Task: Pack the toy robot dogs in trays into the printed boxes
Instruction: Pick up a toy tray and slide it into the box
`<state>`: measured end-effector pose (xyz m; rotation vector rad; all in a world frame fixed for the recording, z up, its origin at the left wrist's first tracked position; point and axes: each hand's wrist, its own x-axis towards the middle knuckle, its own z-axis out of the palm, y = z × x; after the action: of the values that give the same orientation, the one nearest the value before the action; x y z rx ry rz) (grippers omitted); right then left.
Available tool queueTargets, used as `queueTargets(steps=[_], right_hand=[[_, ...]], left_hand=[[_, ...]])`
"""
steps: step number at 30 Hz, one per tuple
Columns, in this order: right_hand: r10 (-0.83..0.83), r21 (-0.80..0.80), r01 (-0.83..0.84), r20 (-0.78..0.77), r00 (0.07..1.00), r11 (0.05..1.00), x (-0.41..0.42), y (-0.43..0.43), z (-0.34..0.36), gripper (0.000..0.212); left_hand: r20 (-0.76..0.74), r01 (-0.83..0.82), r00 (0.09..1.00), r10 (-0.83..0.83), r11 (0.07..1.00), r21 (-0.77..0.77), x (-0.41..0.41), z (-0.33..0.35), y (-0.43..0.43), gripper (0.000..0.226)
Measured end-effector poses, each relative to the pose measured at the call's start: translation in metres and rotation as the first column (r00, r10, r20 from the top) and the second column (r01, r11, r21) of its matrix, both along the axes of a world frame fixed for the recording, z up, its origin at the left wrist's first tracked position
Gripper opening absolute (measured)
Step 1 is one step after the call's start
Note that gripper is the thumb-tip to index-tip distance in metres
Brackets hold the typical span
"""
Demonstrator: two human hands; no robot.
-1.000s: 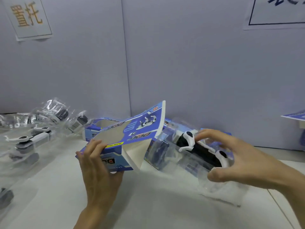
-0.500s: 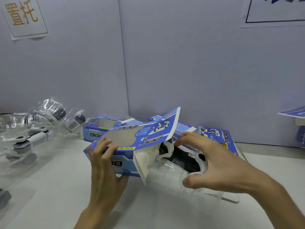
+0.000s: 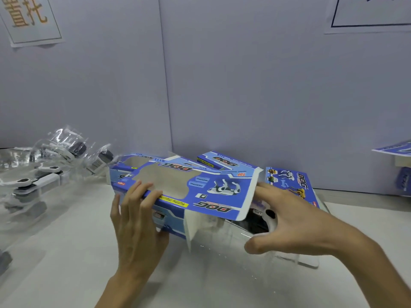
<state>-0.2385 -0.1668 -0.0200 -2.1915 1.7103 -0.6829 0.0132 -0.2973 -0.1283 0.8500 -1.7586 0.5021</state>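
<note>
One toy dog (image 3: 260, 221), black and white in its clear tray (image 3: 233, 241), sits partly inside the open end of a blue printed box (image 3: 200, 192) over the counter (image 3: 66, 252). The left hand (image 3: 135, 223) grips the box's near edge; the right hand (image 3: 295, 225) clasps the tray, fingers under the flap. More trayed dogs (image 3: 33, 185) lie far left, and other boxes (image 3: 289, 181) lie behind.

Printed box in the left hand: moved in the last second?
Yes. Against the wall seam, the printed box has shifted right, its open end now over the near end of the dog tray held by the right hand.
</note>
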Motion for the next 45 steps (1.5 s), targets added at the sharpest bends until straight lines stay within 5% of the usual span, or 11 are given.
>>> queueTargets(steps=[7,15,21,26,29,33,38,41,45], right_hand=[[-0.013,0.183,0.026,-0.072,0.997,0.983,-0.002,0.001,-0.003,0.068],[0.131,0.407,-0.024,-0.236,0.963,0.913,0.019,-0.004,-0.020,0.064],[0.254,0.270,-0.206,-0.158,0.954,0.940,0.046,-0.017,-0.037,0.073],[-0.031,-0.026,0.024,-0.305,0.952,0.999,0.042,-0.025,-0.044,0.049],[-0.035,0.106,0.065,-0.262,0.964,0.992,0.031,-0.020,-0.042,0.032],[0.069,0.390,0.049,-0.282,0.957,0.919,0.023,-0.016,-0.043,0.060],[0.032,0.166,-0.023,-0.054,0.998,0.986,0.029,-0.025,-0.055,0.072],[-0.017,0.021,0.018,-0.026,0.999,1.000,0.028,-0.029,-0.059,0.048],[-0.031,0.219,0.052,-0.097,0.995,0.974,0.009,-0.023,-0.042,0.020]], left_hand=[[-0.216,-0.076,0.972,0.091,0.994,0.073,0.015,-0.003,-0.009,0.058],[-0.459,-0.151,0.859,0.227,0.969,0.196,0.023,0.003,-0.012,0.063],[-0.438,-0.141,0.875,0.208,0.973,0.181,0.017,0.004,-0.010,0.065],[-0.448,-0.129,0.870,0.204,0.973,0.192,0.019,0.006,-0.010,0.067],[-0.446,-0.132,0.872,0.201,0.974,0.183,0.019,0.007,-0.010,0.067],[-0.441,-0.129,0.875,0.198,0.975,0.183,0.019,0.007,-0.009,0.068],[-0.406,-0.113,0.899,0.164,0.983,0.148,0.017,0.005,-0.009,0.074],[-0.385,-0.099,0.911,0.151,0.983,0.152,0.018,0.003,-0.010,0.085],[-0.382,-0.089,0.914,0.135,0.987,0.135,0.019,0.003,-0.011,0.084]])
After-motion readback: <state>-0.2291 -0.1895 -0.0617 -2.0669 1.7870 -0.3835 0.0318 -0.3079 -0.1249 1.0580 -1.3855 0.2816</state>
